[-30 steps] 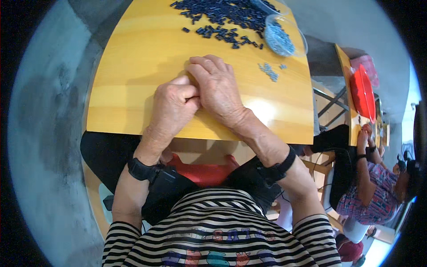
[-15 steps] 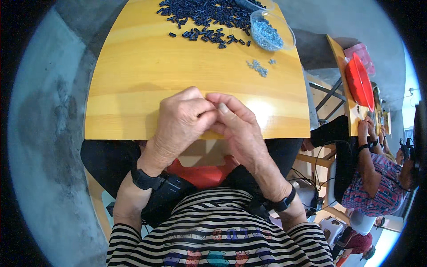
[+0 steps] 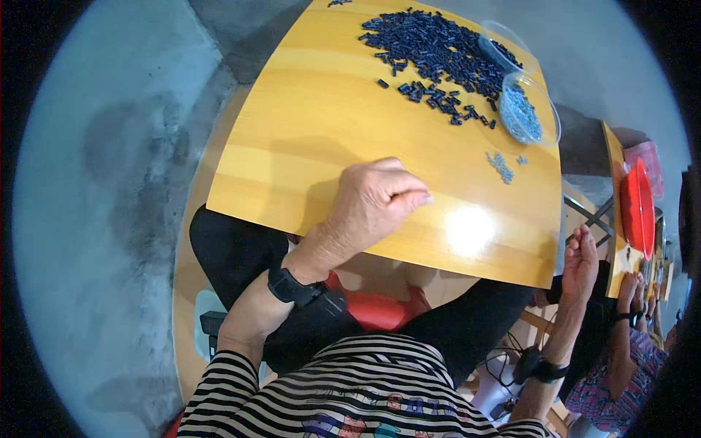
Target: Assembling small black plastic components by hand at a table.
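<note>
Glossy wood-grain table (image 3: pixel 314 131); clear, smooth plastic tub (image 3: pixel 549 117).

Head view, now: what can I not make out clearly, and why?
All in the head view:
Left hand: whether its grip holds anything; its own fingers hide this.
Right hand: whether it holds anything; its curled fingers hide the inside.
Small dark pieces at the top: whether more lie beyond; the picture's edge cuts off the view.
Pale pieces: exact shape; too small.
</note>
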Demonstrator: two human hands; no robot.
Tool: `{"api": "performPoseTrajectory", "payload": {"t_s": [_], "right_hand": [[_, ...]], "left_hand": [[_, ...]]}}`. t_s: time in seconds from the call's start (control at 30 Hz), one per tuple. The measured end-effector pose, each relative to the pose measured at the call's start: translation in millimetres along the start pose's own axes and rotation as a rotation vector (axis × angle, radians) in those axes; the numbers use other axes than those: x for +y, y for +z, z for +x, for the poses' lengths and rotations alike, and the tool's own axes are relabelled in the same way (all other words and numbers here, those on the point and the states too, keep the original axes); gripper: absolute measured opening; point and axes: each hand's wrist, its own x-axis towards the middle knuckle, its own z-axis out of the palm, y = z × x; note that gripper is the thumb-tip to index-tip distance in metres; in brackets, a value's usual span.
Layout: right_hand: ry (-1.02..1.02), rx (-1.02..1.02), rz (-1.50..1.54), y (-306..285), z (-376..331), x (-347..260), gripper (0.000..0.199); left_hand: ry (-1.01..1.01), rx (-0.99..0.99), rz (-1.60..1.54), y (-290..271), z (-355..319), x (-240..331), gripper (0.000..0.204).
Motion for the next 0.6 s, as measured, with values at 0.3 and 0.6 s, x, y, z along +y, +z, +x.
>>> {"api": "performPoseTrajectory", "payload": {"t_s": [0.3, 0.6], "right_hand": [[0.132, 0.296, -0.095, -121, 85, 41, 0.038], [-0.233, 0.095, -0.483, 13, 3, 3, 0.024]], "left_hand": [[-0.082, 0.059, 0.203, -47, 53, -28, 0.01], [0.074, 0.1, 0.465, -49, 102, -78, 0.018]]}}
